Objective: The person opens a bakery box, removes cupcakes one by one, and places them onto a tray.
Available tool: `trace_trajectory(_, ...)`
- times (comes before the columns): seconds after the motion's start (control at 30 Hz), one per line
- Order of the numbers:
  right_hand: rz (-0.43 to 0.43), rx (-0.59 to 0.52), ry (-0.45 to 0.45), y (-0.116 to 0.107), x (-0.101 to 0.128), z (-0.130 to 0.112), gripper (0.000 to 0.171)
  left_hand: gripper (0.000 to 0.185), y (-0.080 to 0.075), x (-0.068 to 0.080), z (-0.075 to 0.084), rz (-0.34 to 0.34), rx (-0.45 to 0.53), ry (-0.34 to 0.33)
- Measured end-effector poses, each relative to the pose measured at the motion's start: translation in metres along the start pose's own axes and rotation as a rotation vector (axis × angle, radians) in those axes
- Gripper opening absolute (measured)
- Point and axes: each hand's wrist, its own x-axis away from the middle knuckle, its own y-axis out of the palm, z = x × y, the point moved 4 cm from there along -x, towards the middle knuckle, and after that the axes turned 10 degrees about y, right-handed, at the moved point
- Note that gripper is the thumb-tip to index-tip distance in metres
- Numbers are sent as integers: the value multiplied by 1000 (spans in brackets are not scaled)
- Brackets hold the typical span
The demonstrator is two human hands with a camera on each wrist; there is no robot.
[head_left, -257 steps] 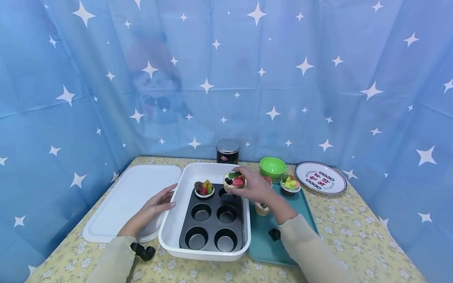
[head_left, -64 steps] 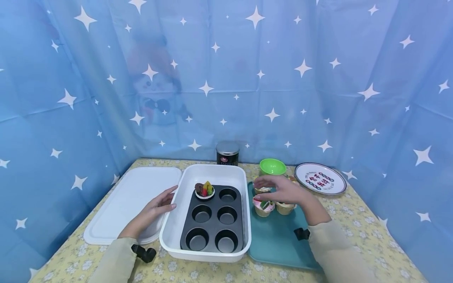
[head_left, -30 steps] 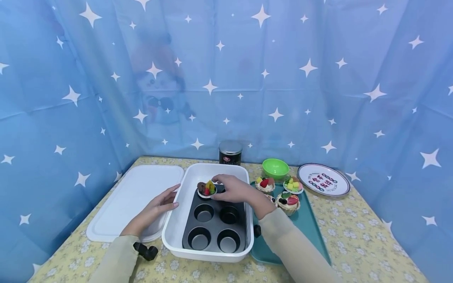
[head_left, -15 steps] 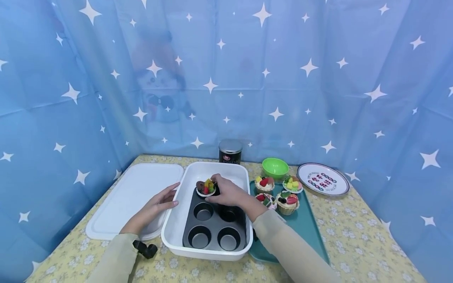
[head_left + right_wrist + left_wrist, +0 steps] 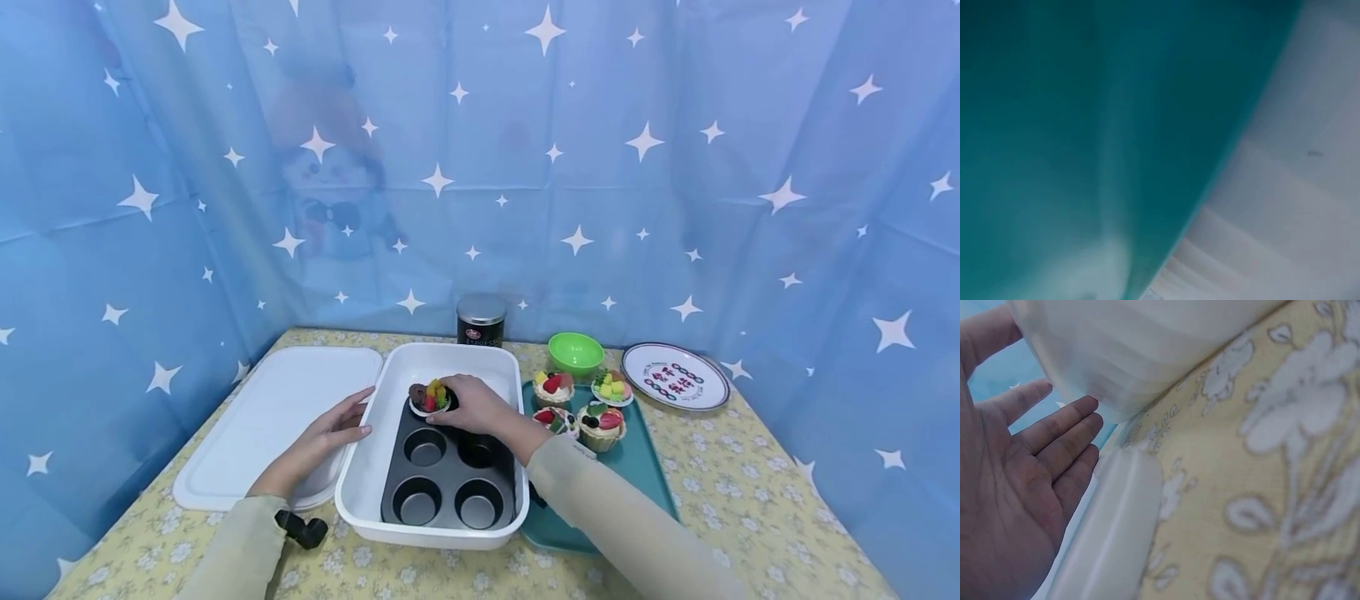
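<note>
A dark muffin pan (image 5: 450, 475) lies inside a white bin (image 5: 360, 475). One fruit-topped cupcake (image 5: 427, 397) sits in the pan's back-left cup. My right hand (image 5: 450, 402) reaches across the pan's back row, its fingers curled against that cupcake's right side. My left hand (image 5: 351, 419) rests on the white lid (image 5: 262, 417) beside the bin's left rim. In the left wrist view my left hand (image 5: 1054, 437) has straight fingers that touch the bin's wall (image 5: 1135, 356). The right wrist view is a blur of teal tray (image 5: 1085, 125) and white bin wall (image 5: 1291, 206).
A teal tray (image 5: 637, 475) right of the bin carries several decorated cupcakes (image 5: 600, 421). Behind stand a black can (image 5: 481, 319), a green bowl (image 5: 576, 352) and a printed plate (image 5: 675, 375). A floral cloth (image 5: 750, 500) covers the table, and blue star curtains close it in.
My right hand, which held a cupcake over the pan and then was at the tray, has moved left onto the cupcake in the pan. My left hand has stayed put.
</note>
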Motion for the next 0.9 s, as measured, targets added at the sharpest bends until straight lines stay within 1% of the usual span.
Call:
trace_trajectory(0.1,-14,-8,10,1,0,0,69,68,0,0,0,3,-4,-5)
trace_trajectory(0.2,-21,-14,11,1,0,0,70,68,-1,-1,-1,9,-9,-21)
trace_trajectory(0.3,-17,-1,14,1,-1,-1,67,68,-1,0,-1,20,-6,-34)
trace_trajectory(0.37,-11,8,10,1,-1,-1,65,68,-1,0,-1,15,-5,-28)
trace_trajectory(0.53,1,34,-17,2,0,-2,64,69,0,2,0,3,1,-9)
trace_trajectory(0.73,19,51,-47,1,2,-4,66,69,1,1,-1,-3,4,-9)
trace_trajectory(0.9,6,36,-63,1,4,-5,70,69,0,-1,-3,13,0,-35)
